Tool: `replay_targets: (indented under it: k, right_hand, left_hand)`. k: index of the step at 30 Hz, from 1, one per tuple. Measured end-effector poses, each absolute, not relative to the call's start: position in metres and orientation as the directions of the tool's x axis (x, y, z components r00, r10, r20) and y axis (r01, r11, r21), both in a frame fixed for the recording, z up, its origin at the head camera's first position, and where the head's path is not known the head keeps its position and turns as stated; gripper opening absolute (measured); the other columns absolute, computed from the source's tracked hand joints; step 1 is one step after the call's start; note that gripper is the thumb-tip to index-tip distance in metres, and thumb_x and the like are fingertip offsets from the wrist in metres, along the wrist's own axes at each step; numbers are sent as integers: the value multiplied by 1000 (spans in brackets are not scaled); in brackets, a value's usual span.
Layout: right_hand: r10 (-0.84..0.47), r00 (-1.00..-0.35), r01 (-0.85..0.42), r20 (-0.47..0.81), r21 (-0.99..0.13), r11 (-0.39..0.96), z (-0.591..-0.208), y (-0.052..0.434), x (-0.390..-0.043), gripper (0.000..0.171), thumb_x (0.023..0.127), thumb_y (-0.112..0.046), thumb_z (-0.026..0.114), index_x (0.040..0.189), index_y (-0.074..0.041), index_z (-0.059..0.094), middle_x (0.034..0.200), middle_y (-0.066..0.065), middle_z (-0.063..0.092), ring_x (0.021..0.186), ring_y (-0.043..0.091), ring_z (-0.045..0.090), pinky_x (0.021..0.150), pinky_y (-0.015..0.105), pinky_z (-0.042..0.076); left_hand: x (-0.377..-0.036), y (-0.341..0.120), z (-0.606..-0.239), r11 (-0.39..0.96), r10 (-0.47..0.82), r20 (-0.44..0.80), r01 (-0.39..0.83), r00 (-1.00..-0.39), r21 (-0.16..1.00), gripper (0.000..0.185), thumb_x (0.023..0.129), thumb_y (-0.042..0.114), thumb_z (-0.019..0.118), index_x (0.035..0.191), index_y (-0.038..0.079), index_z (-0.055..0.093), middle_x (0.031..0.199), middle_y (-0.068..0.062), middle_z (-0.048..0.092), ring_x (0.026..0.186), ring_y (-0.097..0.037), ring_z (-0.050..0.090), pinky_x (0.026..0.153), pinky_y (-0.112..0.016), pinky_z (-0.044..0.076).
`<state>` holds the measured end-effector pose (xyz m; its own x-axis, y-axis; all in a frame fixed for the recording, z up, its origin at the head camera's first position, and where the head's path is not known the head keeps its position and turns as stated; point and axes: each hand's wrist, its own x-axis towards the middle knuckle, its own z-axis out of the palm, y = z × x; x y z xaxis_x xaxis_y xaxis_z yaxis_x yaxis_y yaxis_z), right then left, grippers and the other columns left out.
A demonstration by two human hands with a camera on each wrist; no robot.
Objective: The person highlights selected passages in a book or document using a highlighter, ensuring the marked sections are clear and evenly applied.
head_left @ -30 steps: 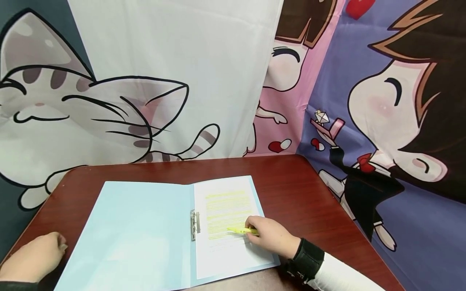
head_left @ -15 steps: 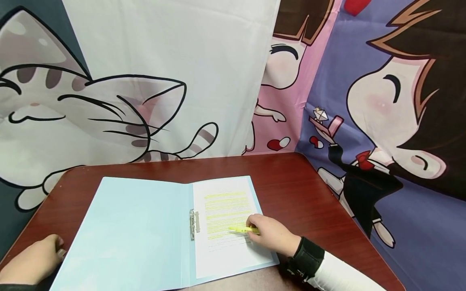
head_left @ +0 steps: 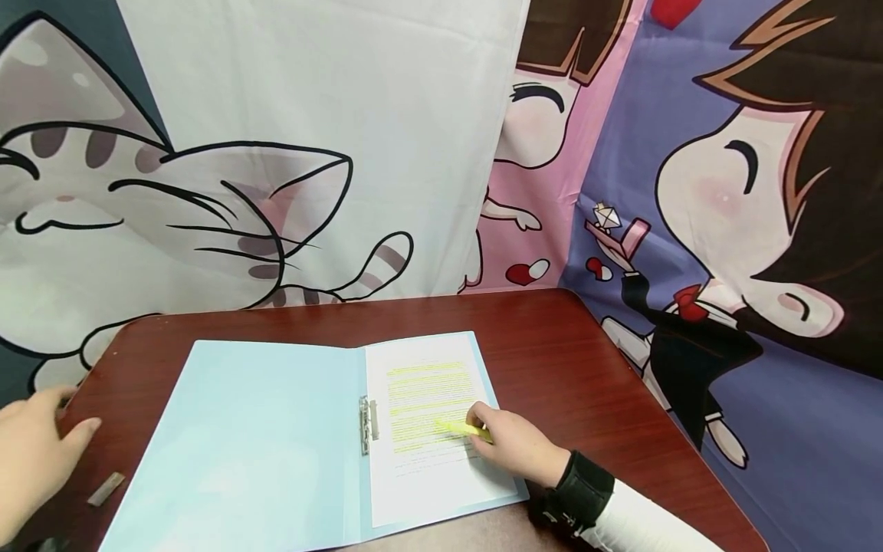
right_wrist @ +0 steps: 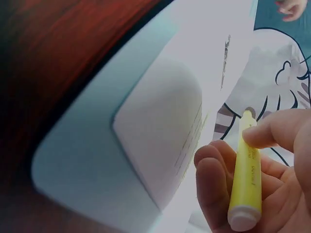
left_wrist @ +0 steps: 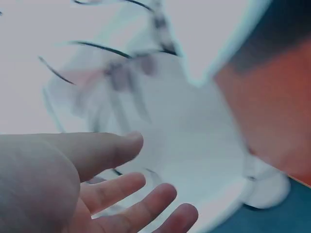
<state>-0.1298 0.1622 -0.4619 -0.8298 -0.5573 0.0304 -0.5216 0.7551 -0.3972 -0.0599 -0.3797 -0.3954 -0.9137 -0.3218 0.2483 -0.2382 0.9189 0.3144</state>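
Observation:
My right hand [head_left: 517, 446] pinches a yellow highlighter [head_left: 452, 426] between thumb and fingers, its tip over the lower highlighted lines of a printed sheet [head_left: 428, 502]. Seen from the right wrist, the highlighter [right_wrist: 247, 174] lies along the fingers, white end towards the camera. The sheet sits in the right side of an opened light blue folder [head_left: 248, 445], beside its metal clip [head_left: 365, 426]. At the left table edge my left hand [head_left: 31, 452] is raised with thumb and fingers apart, holding nothing. A small grey-brown bar-shaped piece [head_left: 106, 488] lies on the table near it.
The dark red wooden table [head_left: 552, 368] carries the folder. Behind it hangs a white cloth [head_left: 331, 77] printed with a cartoon cat, and a purple cartoon cloth [head_left: 621, 153] hangs on the right. A black band [head_left: 582, 491] wraps the right wrist.
My left hand has lifted and opened, moving up and left, and the small bar-shaped piece now shows on the table. The highlighter has shifted slightly up the sheet, still in my right hand.

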Motion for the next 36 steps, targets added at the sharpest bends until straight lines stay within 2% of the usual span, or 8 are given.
replay_targets:
  k: [4, 6, 10, 15, 21, 27, 33, 36]
  right_hand:
    - [-547, -836, -508, 39, -432, 745, -463, 159, -129, 29, 96, -15, 65, 123, -18, 54, 101, 0, 67, 61, 4, 48, 55, 22, 40]
    - [-550, -834, -511, 51, -447, 734, -464, 156, -129, 34, 98, -13, 62, 129, -19, 53, 114, 1, 66, 73, 5, 55, 63, 24, 44]
    - [-564, -822, -516, 76, -519, 682, -463, 152, -127, 31, 100, -9, 56, 128, -21, 59, 129, -1, 60, 83, 5, 60, 71, 25, 48]
    - [-543, -840, -344, 4, -778, 526, -457, 146, -124, 26, 103, -9, 49, 122, -16, 65, 122, 3, 58, 66, 13, 62, 55, 30, 53]
    - [-520, -853, -150, -48, -931, 332, -447, 136, -125, 28, 104, -10, 47, 127, -9, 63, 118, 17, 60, 89, 28, 66, 62, 37, 57]
    - [-558, -824, 51, -99, -994, 101, -442, 133, -132, 36, 102, -7, 39, 134, -4, 56, 119, 27, 58, 95, 29, 69, 65, 34, 55]
    - [-566, -816, 122, -117, -992, 29, -445, 131, -137, 36, 97, -10, 64, 130, -7, 50, 103, 23, 65, 86, 23, 69, 66, 34, 53]
    - [-556, -824, 89, -107, -994, 60, -448, 130, -138, 37, 97, -18, 66, 127, -4, 48, 87, 15, 66, 76, 23, 67, 63, 32, 52]
  left_hand:
    - [-57, -338, -363, 957, -177, 156, -133, -972, 259, 52, 95, 20, 64, 130, -13, 44, 117, -42, 45, 102, -59, 47, 77, -68, 38]
    - [-56, -316, -355, 967, -87, 114, -57, -990, 249, 56, 96, 34, 63, 131, -6, 49, 121, -38, 48, 104, -56, 50, 74, -67, 40]
    - [-54, -263, -355, 974, 42, 117, 67, -992, 215, 53, 93, 43, 65, 131, 6, 58, 126, -27, 55, 107, -47, 57, 71, -62, 46]
    - [-52, -208, -367, 968, 174, 144, 197, -974, 158, 50, 87, 45, 73, 125, 13, 66, 122, -19, 62, 100, -40, 63, 69, -58, 51]
    - [-52, -164, -392, 958, 261, -35, 254, -965, 136, 58, 81, 54, 75, 125, 17, 68, 127, -18, 60, 107, -38, 60, 73, -56, 52]
    - [-57, -136, -418, 933, 327, -124, 299, -937, 199, 54, 78, 51, 79, 121, 18, 71, 124, -20, 61, 101, -38, 61, 71, -54, 53]
    - [-59, -120, -438, 916, 356, -182, 303, -917, 264, 50, 79, 48, 79, 119, 19, 72, 129, -25, 57, 106, -44, 59, 74, -58, 52]
    - [-59, -117, -443, 911, 354, -173, 297, -919, 286, 53, 79, 50, 78, 120, 18, 71, 134, -28, 52, 112, -48, 55, 76, -60, 51]
